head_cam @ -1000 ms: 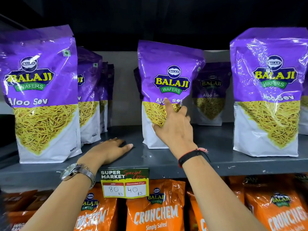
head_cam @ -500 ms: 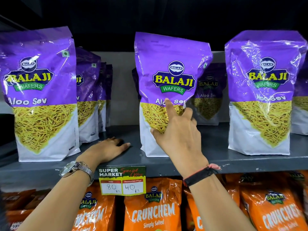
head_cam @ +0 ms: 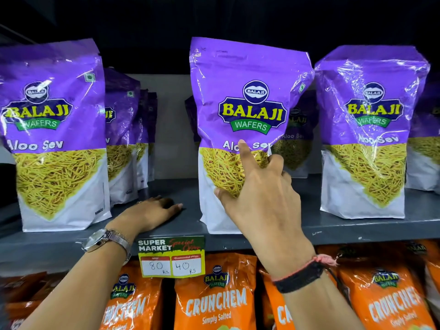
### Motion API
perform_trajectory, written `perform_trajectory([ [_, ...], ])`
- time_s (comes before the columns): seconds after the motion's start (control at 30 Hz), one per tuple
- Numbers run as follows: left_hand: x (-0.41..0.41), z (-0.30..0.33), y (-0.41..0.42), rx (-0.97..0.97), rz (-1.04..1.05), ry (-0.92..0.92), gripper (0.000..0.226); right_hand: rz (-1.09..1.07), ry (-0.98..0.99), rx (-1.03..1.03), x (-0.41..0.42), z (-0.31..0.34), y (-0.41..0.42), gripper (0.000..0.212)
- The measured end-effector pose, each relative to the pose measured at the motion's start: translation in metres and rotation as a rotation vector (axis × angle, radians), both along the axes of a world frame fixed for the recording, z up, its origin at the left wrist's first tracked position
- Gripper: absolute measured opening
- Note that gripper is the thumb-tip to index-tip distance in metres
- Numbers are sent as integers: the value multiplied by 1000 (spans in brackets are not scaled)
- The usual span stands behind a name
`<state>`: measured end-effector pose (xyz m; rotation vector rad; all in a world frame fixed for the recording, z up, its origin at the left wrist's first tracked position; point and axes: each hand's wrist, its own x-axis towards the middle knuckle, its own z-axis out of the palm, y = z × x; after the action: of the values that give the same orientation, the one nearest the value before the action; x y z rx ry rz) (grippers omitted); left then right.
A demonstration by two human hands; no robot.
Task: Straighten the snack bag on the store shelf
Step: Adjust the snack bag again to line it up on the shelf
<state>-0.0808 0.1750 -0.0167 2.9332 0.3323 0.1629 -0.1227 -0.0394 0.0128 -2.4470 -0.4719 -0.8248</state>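
Right now the middle snack bag is standing on the grey shelf, directly ahead of the right hand and just above it, so that hand is clearly the nearer of the two; the bag's long axis is running upward but not quite true — its top is leaning a little toward the neighbouring bag on the right, whose upper corner it is nearly touching, while its white base is sitting near the shelf's front lip; the right hand is lying against the lower front of the bag, loosely spread, with the forefinger stretching up to the printed name, the thumb pressing on the left of the yellow panel and the other fingers curling round the bag's right edge — a light cupping hold rather than a pinch; the left hand is resting flat, palm down and fingers together, on bare shelf between the middle bag and the left bag, holding nothing; judging from this, the coming move is probably a small nudge of the top leftward, with the base being squared to the shelf edge
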Motion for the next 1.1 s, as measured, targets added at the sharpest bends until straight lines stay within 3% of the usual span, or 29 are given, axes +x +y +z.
perform_trajectory([
  [0.3,-1,2,-2,-12,1,7,57,27,-75,14,-2,-9,1,100],
  [0.53,-1,1,-2,-18,-1,-1,58,6,-259,105,7,-28,18,95],
  [0.67,-1,1,-2,-18,0,-11,58,-21,-273,100,15,-33,20,86],
  [1.1,4,-1,7,-23,6,0,62,-55,-303,101,41,-33,32,86],
])
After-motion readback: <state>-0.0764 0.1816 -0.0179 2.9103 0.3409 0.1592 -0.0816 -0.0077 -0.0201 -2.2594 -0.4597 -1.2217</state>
